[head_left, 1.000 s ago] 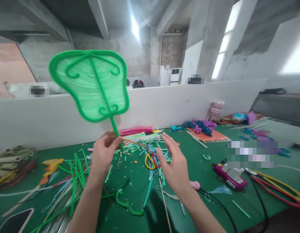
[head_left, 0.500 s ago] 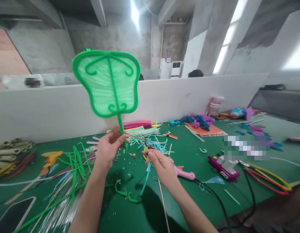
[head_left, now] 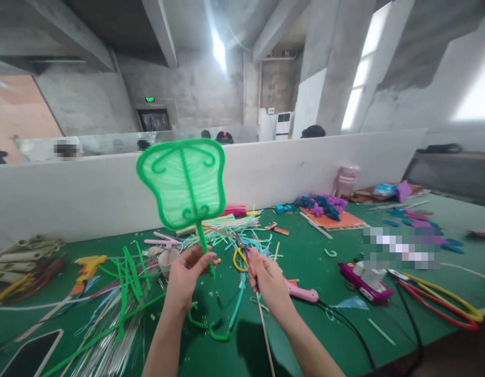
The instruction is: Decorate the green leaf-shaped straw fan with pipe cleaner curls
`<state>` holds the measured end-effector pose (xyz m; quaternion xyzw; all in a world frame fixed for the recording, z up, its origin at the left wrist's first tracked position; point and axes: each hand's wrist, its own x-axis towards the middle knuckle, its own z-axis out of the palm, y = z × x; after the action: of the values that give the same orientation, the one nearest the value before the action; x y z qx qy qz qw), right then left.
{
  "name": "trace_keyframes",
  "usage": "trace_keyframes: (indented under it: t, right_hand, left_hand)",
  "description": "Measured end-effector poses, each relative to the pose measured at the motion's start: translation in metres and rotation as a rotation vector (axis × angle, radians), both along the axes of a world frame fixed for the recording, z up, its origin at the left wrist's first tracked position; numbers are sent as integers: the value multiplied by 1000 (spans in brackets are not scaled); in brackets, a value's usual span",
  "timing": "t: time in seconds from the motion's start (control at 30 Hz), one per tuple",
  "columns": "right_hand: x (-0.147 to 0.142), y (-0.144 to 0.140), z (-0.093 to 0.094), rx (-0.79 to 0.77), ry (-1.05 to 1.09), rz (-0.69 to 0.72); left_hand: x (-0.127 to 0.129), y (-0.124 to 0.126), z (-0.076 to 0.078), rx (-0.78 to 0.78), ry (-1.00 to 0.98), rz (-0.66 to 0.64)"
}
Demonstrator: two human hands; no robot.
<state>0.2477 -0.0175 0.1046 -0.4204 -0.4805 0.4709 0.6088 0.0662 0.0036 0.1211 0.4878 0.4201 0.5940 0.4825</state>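
In the head view my left hand (head_left: pixel 189 275) grips the handle of a green hand fan (head_left: pixel 187 186) and holds it upright above the table. Translucent pale green fills its fuzzy green frame, with curled green strips and a centre rib on the face. My right hand (head_left: pixel 268 277) is closed, fingertips pressed together; anything between them is too small or hidden. Beside those fingertips lie yellow-handled scissors (head_left: pixel 240 257). Below the hands are a curled green pipe cleaner (head_left: pixel 219 335) and a thin wooden stick (head_left: pixel 266 335).
To the left lie a yellow glue gun (head_left: pixel 87 267), green pipe cleaners (head_left: pixel 128 272), clear sticks (head_left: pixel 109 345) and a phone (head_left: pixel 30 353). At right are a pink glue gun (head_left: pixel 303 293) and a purple power strip (head_left: pixel 368 283) with cables. A white partition (head_left: pixel 274 173) runs behind the table.
The fan has come down and slightly right in view, along with my left hand. My right hand has shifted slightly right and its fingers look more curled. The camera view has tilted up a little.
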Motion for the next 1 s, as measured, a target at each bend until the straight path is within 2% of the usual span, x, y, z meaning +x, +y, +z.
trace_keyframes:
  t: [0.1,0.27,0.47,0.63,0.77,0.87,1.0]
  right_hand:
    - [0,2,1,70,-14,-14]
    - [-1,2,2,-61,151,128]
    - [-8,3,-2,-128,-7,201]
    - [-17,5,-2,-139,-38,229]
    - [-25,7,-9,-185,-120,189]
    - [-29,9,-12,-119,-136,138]
    - [-36,14,-6,-29,-72,237]
  left_hand:
    - [-3,0,-20,-33,-17,4]
    - [-12,12,-38,-53,-21,58]
    - [-23,22,-45,-46,22,164]
    - [-36,22,-49,-1,100,273]
    - [-43,26,-52,49,194,306]
    - [-46,28,-55,69,253,334]
    - [-56,25,-54,69,315,421]
